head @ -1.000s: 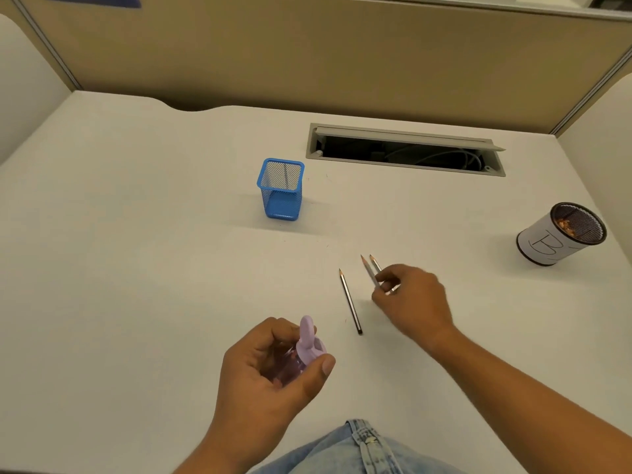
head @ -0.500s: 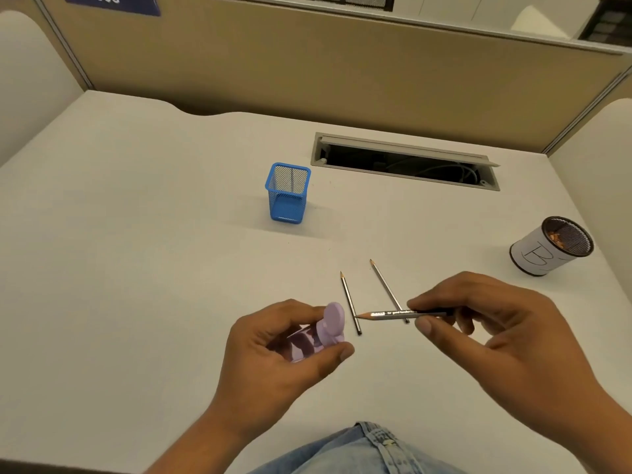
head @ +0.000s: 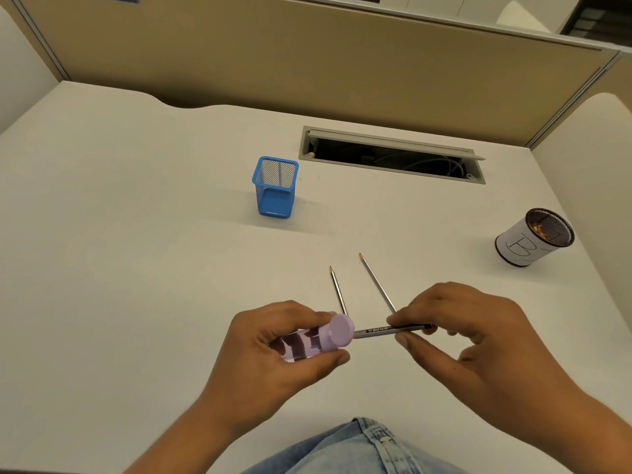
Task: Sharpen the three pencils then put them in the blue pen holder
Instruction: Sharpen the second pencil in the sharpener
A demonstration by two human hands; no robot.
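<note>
My left hand [head: 273, 357] grips a lilac barrel-shaped sharpener [head: 328, 338] lying sideways above the desk. My right hand [head: 468, 340] pinches a grey pencil [head: 379, 331] held level, its tip against the sharpener's round end. Two more grey pencils lie on the white desk just beyond my hands: the left pencil [head: 337, 289] and the right pencil [head: 376, 280], both tips pointing away from me. The blue mesh pen holder [head: 275, 186] stands upright further back, left of centre, with nothing seen inside.
A round mesh cup wrapped in white paper marked "B" [head: 533, 237] stands at the right and holds shavings. An open cable slot [head: 393, 155] is cut into the desk at the back. Beige partitions [head: 307, 56] close off the desk's far side.
My right hand took one pencil off the desk, lifted it and brought its tip to the sharpener's end. My left hand turned the sharpener sideways. Two pencils stayed on the desk.
</note>
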